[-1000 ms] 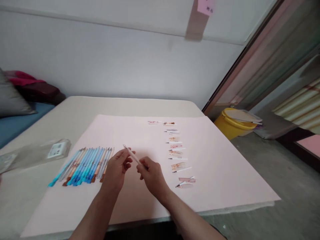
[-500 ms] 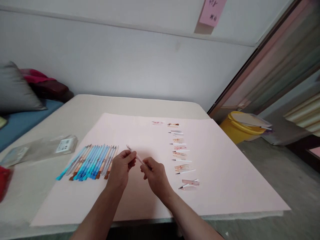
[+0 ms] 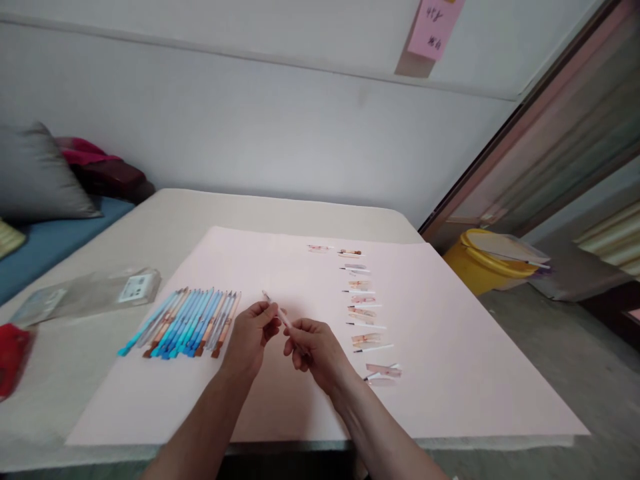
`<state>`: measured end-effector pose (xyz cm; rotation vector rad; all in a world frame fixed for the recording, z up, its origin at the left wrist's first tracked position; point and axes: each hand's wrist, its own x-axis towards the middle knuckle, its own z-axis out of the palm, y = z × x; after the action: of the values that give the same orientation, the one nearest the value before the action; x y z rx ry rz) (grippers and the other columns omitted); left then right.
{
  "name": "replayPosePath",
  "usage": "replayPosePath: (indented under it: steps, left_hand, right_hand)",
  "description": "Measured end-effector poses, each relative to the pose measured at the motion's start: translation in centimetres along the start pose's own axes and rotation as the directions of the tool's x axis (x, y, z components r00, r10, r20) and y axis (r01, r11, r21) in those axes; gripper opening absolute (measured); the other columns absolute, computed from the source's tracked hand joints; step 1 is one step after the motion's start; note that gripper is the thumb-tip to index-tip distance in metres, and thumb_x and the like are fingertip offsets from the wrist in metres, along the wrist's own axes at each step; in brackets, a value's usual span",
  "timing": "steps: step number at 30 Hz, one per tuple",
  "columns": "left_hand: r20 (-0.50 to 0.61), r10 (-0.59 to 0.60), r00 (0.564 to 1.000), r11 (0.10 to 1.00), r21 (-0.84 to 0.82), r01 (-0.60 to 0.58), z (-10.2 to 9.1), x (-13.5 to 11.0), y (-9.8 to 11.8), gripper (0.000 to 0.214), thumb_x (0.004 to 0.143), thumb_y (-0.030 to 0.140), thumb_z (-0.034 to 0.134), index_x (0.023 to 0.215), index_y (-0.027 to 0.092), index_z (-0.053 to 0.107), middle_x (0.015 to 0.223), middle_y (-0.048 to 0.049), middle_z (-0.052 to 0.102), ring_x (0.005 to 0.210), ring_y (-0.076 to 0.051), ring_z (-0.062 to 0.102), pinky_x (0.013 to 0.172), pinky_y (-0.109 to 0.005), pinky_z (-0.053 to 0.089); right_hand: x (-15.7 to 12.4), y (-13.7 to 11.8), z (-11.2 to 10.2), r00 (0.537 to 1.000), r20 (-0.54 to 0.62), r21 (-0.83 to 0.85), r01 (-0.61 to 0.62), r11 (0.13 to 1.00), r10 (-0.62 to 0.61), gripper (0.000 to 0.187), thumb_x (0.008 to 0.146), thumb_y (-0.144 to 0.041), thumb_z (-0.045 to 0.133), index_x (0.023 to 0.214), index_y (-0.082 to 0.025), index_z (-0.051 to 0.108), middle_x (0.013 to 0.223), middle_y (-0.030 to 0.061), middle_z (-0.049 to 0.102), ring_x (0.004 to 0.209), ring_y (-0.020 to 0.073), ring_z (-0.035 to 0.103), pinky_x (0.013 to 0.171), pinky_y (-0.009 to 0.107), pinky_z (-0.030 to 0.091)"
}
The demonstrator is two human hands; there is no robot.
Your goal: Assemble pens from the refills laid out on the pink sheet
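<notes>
Both of my hands pinch one thin pale pen [image 3: 277, 310] above a pink paper sheet [image 3: 440, 347]. My left hand [image 3: 251, 337] grips it near its upper end, fingers curled. My right hand [image 3: 316, 348] holds the lower end, fingers closed round it. To the left lies a tight row of several blue and orange pens [image 3: 185, 322]. To the right runs a column of small pen parts: caps and thin refills [image 3: 364, 310], laid out in pairs.
The pink sheet covers a beige table [image 3: 280, 210]. A clear plastic packet [image 3: 87, 293] lies at the left, a red thing [image 3: 13, 353] at the left edge. A yellow bucket [image 3: 483, 263] stands on the floor at the right. Cushions [image 3: 40, 173] lie at the back left.
The view has shifted left and slightly up, so everything sits further right and lower. My hands stay together on the pen, the right one drawn a little closer to the left.
</notes>
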<state>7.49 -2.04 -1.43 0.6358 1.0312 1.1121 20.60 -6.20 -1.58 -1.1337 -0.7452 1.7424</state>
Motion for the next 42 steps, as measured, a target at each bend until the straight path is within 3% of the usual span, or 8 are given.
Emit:
replayPosePath:
  steps: [11,20,25,28,32,34,38,42]
  left_hand:
    - [0.011,-0.022,1.000,0.997,-0.069,0.022,0.0,0.0,-0.2,0.023,0.064,0.031,0.074,0.072,0.011,0.066,0.074,-0.0048,0.064,0.057,-0.006,0.050,0.055,-0.019,0.041]
    - [-0.096,0.006,0.995,0.998,-0.056,-0.011,0.1,-0.2,-0.4,0.028,0.060,0.036,0.075,0.063,0.014,0.059,0.061,0.0013,0.056,0.054,-0.006,0.046,0.055,-0.021,0.037]
    - [-0.137,0.028,0.990,0.999,-0.029,-0.032,0.1,-0.1,-0.6,0.034,0.059,0.040,0.075,0.058,0.014,0.052,0.054,0.0043,0.048,0.050,-0.005,0.042,0.053,-0.021,0.035]
    - [-0.113,0.023,0.993,0.999,-0.030,-0.027,0.0,0.0,-0.5,0.034,0.060,0.041,0.075,0.059,0.015,0.053,0.055,0.0043,0.047,0.052,-0.006,0.043,0.054,-0.021,0.037]
    - [-0.034,0.012,0.999,0.998,-0.055,-0.014,0.0,0.0,-0.5,0.030,0.062,0.039,0.074,0.063,0.014,0.057,0.059,0.0019,0.052,0.054,-0.007,0.047,0.057,-0.022,0.039]
    - [0.015,0.026,1.000,0.997,-0.068,-0.025,0.1,-0.1,-0.5,0.028,0.064,0.038,0.073,0.065,0.014,0.059,0.060,0.0007,0.054,0.055,-0.008,0.049,0.058,-0.023,0.039]
    - [0.144,-0.004,0.990,0.996,-0.090,0.017,0.2,-0.2,-0.4,0.027,0.070,0.039,0.068,0.076,0.012,0.065,0.064,-0.0028,0.059,0.052,-0.009,0.050,0.058,-0.025,0.039]
    - [0.176,-0.026,0.984,0.993,-0.109,0.046,0.3,-0.2,-0.3,0.027,0.070,0.034,0.069,0.083,0.012,0.066,0.078,-0.0075,0.065,0.055,-0.008,0.049,0.058,-0.023,0.039]
  right_hand:
    - [-0.2,0.2,0.2,0.956,-0.095,-0.503,0.196,0.842,-0.279,0.014,0.078,-0.030,0.053,0.076,-0.017,0.058,0.058,-0.0018,0.059,0.039,0.0078,0.048,0.038,0.019,0.032]
    - [-0.6,1.0,0.1,0.820,0.143,-0.963,0.244,0.113,-0.555,0.018,0.088,-0.025,0.040,0.091,-0.019,0.057,0.070,0.0037,0.064,0.060,0.0164,0.057,0.054,0.025,0.032]
    - [-0.5,1.6,-0.1,0.793,0.239,-0.965,0.257,-0.049,-0.561,0.025,0.091,-0.026,0.034,0.091,-0.017,0.057,0.071,0.0064,0.064,0.062,0.0172,0.057,0.054,0.026,0.031]
    - [-0.5,1.4,-0.1,0.811,0.156,-0.954,0.272,0.128,-0.564,0.021,0.089,-0.028,0.040,0.090,-0.018,0.058,0.072,0.0054,0.063,0.061,0.0164,0.056,0.055,0.026,0.033]
    - [-0.5,0.5,0.3,0.933,-0.018,-0.679,0.253,0.689,-0.361,0.019,0.084,-0.035,0.051,0.090,-0.019,0.058,0.061,-0.0013,0.057,0.044,0.0098,0.045,0.045,0.022,0.031]
    - [-0.4,0.0,0.5,0.975,-0.003,-0.460,0.196,0.866,-0.222,0.025,0.084,-0.040,0.050,0.089,-0.017,0.058,0.055,-0.0032,0.053,0.037,0.0069,0.036,0.039,0.021,0.023]
    - [-0.4,-0.4,0.3,0.996,0.031,-0.167,0.082,0.983,-0.078,0.031,0.086,-0.044,0.047,0.079,-0.015,0.058,0.043,-0.0070,0.040,0.034,0.0045,0.023,0.037,0.021,0.012]
    - [-0.3,-0.2,0.0,0.996,-0.003,-0.151,0.090,0.984,-0.091,0.030,0.084,-0.042,0.051,0.072,-0.015,0.055,0.040,-0.0086,0.035,0.034,0.0039,0.018,0.038,0.021,0.010]
